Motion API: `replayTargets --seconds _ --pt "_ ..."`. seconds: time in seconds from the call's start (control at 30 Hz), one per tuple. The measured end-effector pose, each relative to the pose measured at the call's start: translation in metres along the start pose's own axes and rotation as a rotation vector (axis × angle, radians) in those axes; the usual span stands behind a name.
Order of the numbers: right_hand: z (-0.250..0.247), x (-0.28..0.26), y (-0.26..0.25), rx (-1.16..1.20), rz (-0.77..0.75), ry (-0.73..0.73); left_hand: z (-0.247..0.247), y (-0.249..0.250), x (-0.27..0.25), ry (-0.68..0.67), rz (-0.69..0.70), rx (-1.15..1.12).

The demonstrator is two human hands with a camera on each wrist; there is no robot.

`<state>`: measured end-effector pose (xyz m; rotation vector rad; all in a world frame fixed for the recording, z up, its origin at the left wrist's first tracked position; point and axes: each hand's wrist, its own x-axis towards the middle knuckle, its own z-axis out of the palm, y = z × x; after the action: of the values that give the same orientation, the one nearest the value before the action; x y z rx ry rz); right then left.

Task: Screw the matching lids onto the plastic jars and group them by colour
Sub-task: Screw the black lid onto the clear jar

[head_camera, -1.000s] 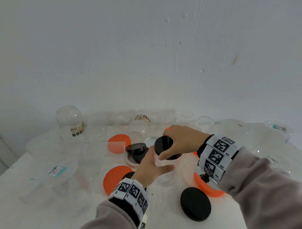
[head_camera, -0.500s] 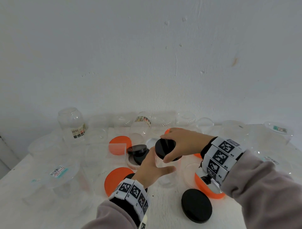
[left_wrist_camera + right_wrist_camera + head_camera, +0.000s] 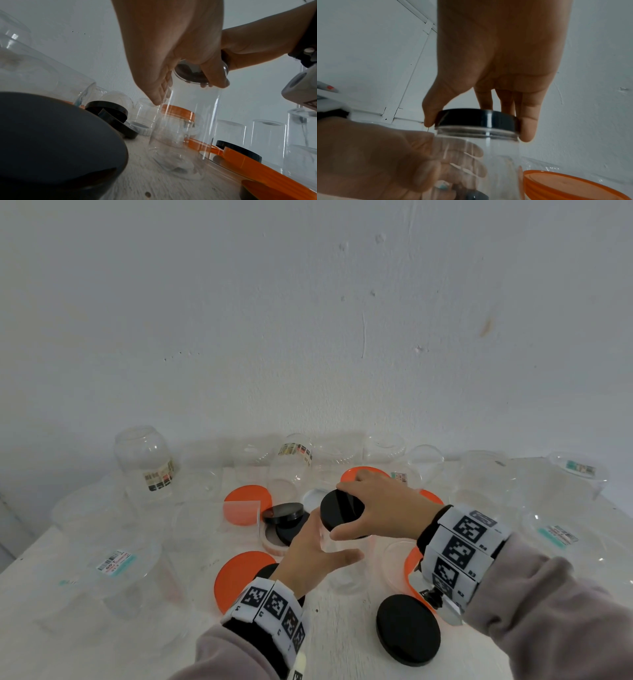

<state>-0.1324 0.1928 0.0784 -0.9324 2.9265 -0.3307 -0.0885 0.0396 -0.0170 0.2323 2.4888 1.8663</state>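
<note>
A clear plastic jar point(image 3: 346, 573) stands upright at the middle of the white table. My left hand point(image 3: 318, 549) grips its side, thumb in front and fingers behind. A black lid point(image 3: 342, 510) sits on the jar's mouth, and my right hand point(image 3: 376, 508) grips its rim from above with thumb and fingers. In the right wrist view the black lid point(image 3: 476, 119) lies over the threaded neck of the jar point(image 3: 479, 162), and the left hand point(image 3: 368, 155) shows through the clear wall. From the left wrist, the jar point(image 3: 185, 135) rises to the lid point(image 3: 190, 73).
A loose black lid point(image 3: 407, 633) lies near the front. Two orange lids point(image 3: 239, 573) point(image 3: 245, 505) lie left of the jar, with two stacked black lids point(image 3: 284, 513) between. Several clear jars point(image 3: 144, 463) crowd the table's back and sides against the wall.
My right hand and the black lid have shifted slightly left over the jar's mouth. The left hand keeps its hold on the jar, which has stayed in place.
</note>
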Motion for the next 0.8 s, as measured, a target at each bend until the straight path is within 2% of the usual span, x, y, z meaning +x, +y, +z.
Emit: replayTargets --seconds 0.53,0.8 --pt "0.011 -0.011 -0.008 -0.007 0.049 0.034 -0.001 0.007 -0.003 -0.044 0.014 -0.003" --pt "0.013 -0.019 -0.008 0.061 0.064 0.036 0.0 0.007 -0.006 -0.049 0.044 0.023"
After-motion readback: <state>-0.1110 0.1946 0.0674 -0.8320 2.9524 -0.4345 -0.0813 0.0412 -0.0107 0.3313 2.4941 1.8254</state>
